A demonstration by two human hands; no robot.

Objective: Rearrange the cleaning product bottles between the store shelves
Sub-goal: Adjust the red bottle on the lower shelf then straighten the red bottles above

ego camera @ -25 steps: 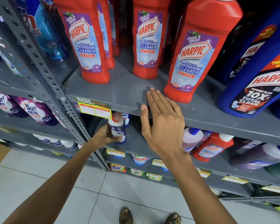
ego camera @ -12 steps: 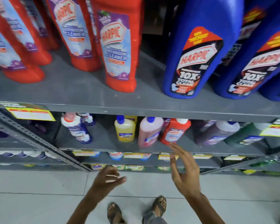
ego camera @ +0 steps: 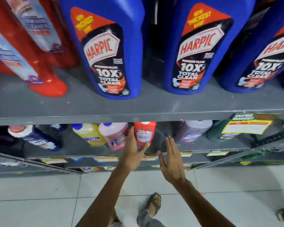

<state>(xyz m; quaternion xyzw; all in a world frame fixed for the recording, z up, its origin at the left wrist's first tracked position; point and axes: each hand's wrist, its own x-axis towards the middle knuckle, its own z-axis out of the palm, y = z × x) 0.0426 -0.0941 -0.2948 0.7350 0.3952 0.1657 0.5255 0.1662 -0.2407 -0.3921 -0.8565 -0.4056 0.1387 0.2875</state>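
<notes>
Left hand cups the small red bottle at frame centre, fingers loosely around it; right hand hangs open and empty beside it.

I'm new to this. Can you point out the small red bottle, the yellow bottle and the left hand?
small red bottle [ego camera: 144, 134]: head view, front label.
yellow bottle [ego camera: 90, 134]: head view, body.
left hand [ego camera: 132, 154]: head view, back of hand.

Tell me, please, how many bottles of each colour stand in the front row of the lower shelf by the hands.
Dark blue bottle: 1
Yellow bottle: 1
Pink bottle: 1
Red Harpic bottle: 1
Purple bottle: 1
Dark green bottle: 1
Total: 6
</notes>
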